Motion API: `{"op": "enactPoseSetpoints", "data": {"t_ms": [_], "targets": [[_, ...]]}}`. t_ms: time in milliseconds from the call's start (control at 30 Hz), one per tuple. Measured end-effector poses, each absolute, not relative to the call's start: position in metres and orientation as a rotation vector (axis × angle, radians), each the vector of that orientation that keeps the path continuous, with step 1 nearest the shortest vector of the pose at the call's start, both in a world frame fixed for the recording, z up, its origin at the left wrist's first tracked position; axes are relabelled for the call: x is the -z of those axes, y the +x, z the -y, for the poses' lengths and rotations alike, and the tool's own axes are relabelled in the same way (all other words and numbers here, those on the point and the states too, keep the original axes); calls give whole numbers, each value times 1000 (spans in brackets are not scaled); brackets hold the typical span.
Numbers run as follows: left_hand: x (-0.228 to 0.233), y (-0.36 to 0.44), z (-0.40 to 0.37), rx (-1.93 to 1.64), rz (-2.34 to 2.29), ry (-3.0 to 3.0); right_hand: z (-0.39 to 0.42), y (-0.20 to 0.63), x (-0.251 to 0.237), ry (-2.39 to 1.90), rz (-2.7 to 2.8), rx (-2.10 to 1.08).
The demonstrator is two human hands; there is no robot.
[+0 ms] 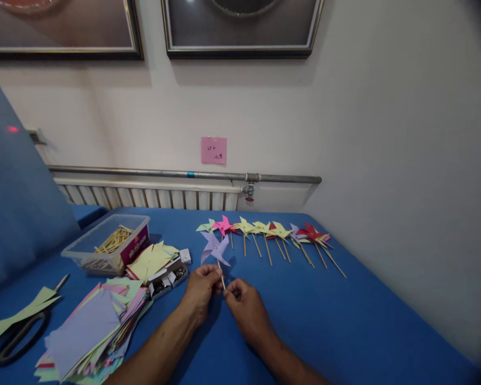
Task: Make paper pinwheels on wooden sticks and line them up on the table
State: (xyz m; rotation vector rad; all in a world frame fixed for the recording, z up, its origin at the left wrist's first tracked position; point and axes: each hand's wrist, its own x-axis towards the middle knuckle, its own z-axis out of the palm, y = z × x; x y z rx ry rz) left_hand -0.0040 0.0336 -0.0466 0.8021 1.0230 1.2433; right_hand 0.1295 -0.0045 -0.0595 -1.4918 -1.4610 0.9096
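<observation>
A lavender paper pinwheel point(214, 248) on a thin wooden stick stands upright over the middle of the table. My left hand point(202, 289) is closed around the stick a little below the paper blades. Lower down, my right hand point(244, 307) pinches the same stick near its bottom end. Behind and to the right lies a row of finished-looking pinwheels, among them a pink pinwheel point(223, 225), a yellow pinwheel point(279, 230) and a red pinwheel point(311, 233), their sticks pointing toward me.
On the left are a clear plastic box point(78, 256) of wooden sticks, yellow cut paper point(152, 261), a small divided box point(166, 283) of metal bits, stacked coloured paper point(84, 331) and black-handled scissors point(24, 339) under green paper. A radiator point(164, 198) and wall bound the blue table point(324, 331).
</observation>
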Motion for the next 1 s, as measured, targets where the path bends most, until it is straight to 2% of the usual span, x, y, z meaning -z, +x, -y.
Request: {"op": "enactPoseSetpoints", "data": {"t_ms": [367, 467, 667, 1000], "targets": [[53, 13, -27, -1130, -1166, 1048, -15, 172, 39, -1643, 1375, -770], [54, 13, -26, -1115, -1170, 1088, -28, 211, 27, -1798, 1460, -517], [66, 12, -29, -1090, -1154, 1171, -54, 301, 6, -2133, 1290, -180], [71, 9, -28, -990, -1214, 1369, -71, 331, 22, -2452, 1262, -136]]}}
